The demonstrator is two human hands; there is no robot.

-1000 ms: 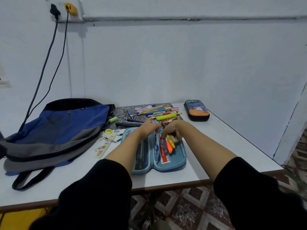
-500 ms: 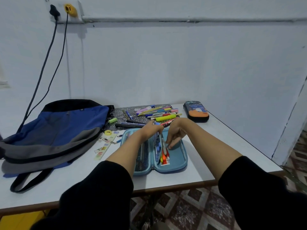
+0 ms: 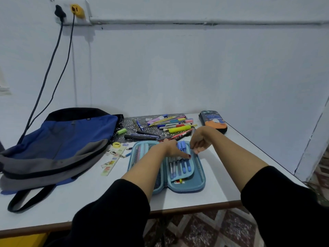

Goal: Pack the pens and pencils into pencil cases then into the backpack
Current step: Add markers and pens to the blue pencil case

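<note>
A light blue pencil case [image 3: 196, 184] lies open near the table's front edge. Its inner flap [image 3: 179, 168], holding several blue pens, lies over the right half. Red and yellow tips peek out below it. My left hand [image 3: 173, 148] presses the top of this flap with straight fingers. My right hand [image 3: 199, 140] hovers at the case's far right rim, fingers loosely curled, nothing visible in them. Loose pens and highlighters [image 3: 171, 123] lie heaped behind the case. A blue and grey backpack [image 3: 58, 145] lies flat on the left.
A second, dark pencil case [image 3: 213, 122] with an orange patch sits zipped at the back right. A ruler [image 3: 112, 161], a yellow tape roll [image 3: 116, 144] and a green eraser [image 3: 122, 131] lie between backpack and case. Two cables hang down the wall on the left.
The pen flap has swung from upright down onto the case's right half, covering the highlighters. My right hand has pulled out of the case to its far rim; my left followed the flap.
</note>
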